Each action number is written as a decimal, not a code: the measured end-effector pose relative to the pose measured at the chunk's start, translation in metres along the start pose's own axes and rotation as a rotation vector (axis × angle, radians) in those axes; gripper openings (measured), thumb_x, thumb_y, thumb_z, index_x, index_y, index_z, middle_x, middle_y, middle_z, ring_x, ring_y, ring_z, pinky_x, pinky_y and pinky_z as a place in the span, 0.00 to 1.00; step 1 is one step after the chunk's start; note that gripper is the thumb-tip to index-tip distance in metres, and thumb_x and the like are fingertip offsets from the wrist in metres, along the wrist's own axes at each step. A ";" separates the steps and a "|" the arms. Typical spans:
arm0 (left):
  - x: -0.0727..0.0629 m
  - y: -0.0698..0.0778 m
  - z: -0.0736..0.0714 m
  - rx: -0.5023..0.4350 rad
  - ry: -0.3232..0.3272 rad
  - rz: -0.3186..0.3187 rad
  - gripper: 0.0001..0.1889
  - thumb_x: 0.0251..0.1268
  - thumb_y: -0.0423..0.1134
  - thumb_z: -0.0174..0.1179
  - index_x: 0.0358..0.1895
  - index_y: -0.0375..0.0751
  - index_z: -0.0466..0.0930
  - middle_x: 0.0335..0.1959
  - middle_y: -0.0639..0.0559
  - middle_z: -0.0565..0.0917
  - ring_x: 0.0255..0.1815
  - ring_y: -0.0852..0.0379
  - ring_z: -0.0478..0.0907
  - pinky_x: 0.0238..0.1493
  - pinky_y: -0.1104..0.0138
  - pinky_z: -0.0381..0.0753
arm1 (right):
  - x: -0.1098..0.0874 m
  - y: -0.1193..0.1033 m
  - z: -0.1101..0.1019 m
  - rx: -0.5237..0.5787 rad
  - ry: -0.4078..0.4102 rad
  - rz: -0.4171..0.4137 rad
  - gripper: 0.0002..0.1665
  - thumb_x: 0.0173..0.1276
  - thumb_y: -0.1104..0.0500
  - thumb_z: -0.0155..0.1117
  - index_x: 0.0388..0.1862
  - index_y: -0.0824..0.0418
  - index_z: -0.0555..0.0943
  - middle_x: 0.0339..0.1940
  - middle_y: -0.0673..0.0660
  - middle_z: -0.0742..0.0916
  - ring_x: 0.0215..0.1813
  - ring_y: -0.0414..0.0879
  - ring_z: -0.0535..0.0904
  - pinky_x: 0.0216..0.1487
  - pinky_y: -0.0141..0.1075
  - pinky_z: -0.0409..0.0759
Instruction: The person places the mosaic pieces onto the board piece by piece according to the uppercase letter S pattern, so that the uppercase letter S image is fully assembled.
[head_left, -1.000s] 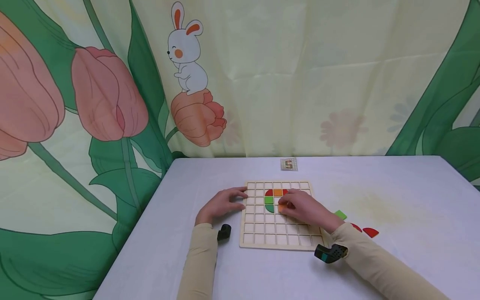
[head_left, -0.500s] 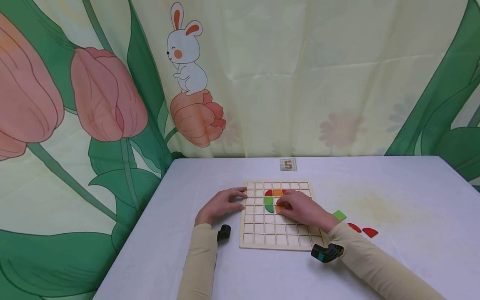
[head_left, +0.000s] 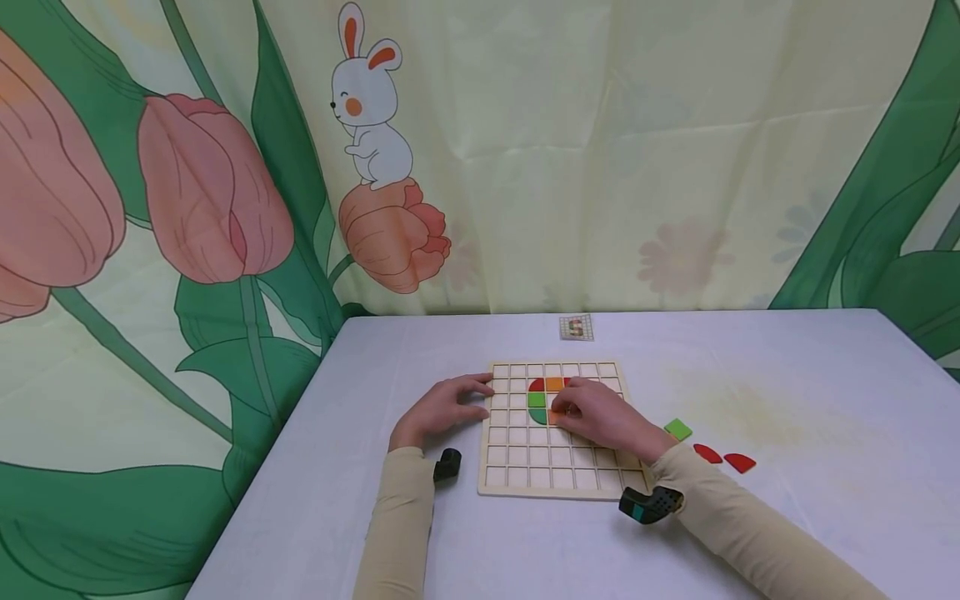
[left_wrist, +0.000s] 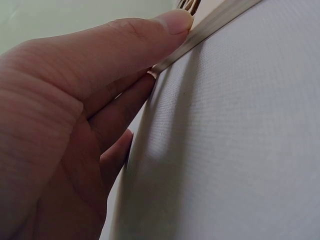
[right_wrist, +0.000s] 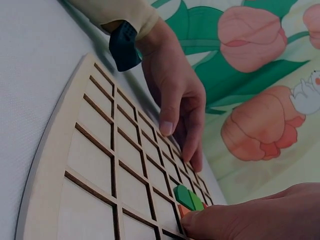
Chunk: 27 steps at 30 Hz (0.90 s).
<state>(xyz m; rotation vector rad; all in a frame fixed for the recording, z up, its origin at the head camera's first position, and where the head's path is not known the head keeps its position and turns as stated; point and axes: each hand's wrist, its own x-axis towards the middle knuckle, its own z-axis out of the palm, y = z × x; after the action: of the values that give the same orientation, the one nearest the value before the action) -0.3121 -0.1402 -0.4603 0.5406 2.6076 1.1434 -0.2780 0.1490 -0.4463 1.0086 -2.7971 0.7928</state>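
A wooden grid board (head_left: 517,457) lies on the white table. My left hand (head_left: 442,412) rests fingertips and thumb against its left edge, the fingers fairly straight; the left wrist view shows the thumb (left_wrist: 165,27) at the rim. Over the board's upper middle, my right hand (head_left: 603,417) has curled fingers and holds an orange piece (head_left: 553,417) at a cell, its thumb on it in the right wrist view. Beside it sit a dark green rounded piece (head_left: 537,416), a green square (head_left: 536,400), a red rounded piece (head_left: 536,385) and an orange square (head_left: 554,384). The right hand partly hides another red piece.
Right of the board lie a loose green square tile (head_left: 678,429) and two red rounded pieces (head_left: 707,453). A small pattern card (head_left: 576,327) lies behind the board. A printed curtain (head_left: 600,167) hangs behind the table.
My right hand and wrist have shifted slightly left, so more of the loose green and red pieces shows. The left hand stays at the board's edge.
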 end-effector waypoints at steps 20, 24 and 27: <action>-0.001 0.000 0.002 -0.022 -0.009 0.003 0.18 0.59 0.41 0.70 0.54 0.51 0.83 0.70 0.63 0.70 0.74 0.55 0.59 0.73 0.54 0.59 | -0.019 0.002 -0.013 0.054 -0.001 0.123 0.09 0.63 0.63 0.66 0.43 0.62 0.84 0.37 0.50 0.83 0.40 0.43 0.77 0.44 0.40 0.80; -0.001 0.000 0.001 -0.013 -0.004 -0.002 0.17 0.59 0.42 0.70 0.53 0.52 0.83 0.69 0.64 0.70 0.74 0.55 0.59 0.72 0.54 0.59 | -0.033 0.007 -0.025 0.086 0.010 0.184 0.11 0.65 0.62 0.65 0.45 0.63 0.84 0.39 0.50 0.83 0.40 0.44 0.78 0.43 0.41 0.80; -0.001 0.001 0.001 -0.002 0.001 -0.001 0.17 0.59 0.41 0.70 0.53 0.52 0.83 0.69 0.65 0.70 0.74 0.56 0.59 0.72 0.56 0.60 | -0.046 0.013 -0.035 0.098 0.013 0.245 0.13 0.66 0.60 0.66 0.47 0.63 0.84 0.40 0.50 0.83 0.42 0.45 0.78 0.44 0.42 0.81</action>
<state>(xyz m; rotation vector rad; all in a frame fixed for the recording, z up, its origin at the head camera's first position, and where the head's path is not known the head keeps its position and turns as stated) -0.3108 -0.1398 -0.4601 0.5381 2.6067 1.1458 -0.2540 0.2017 -0.4321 0.6754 -2.9332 0.9666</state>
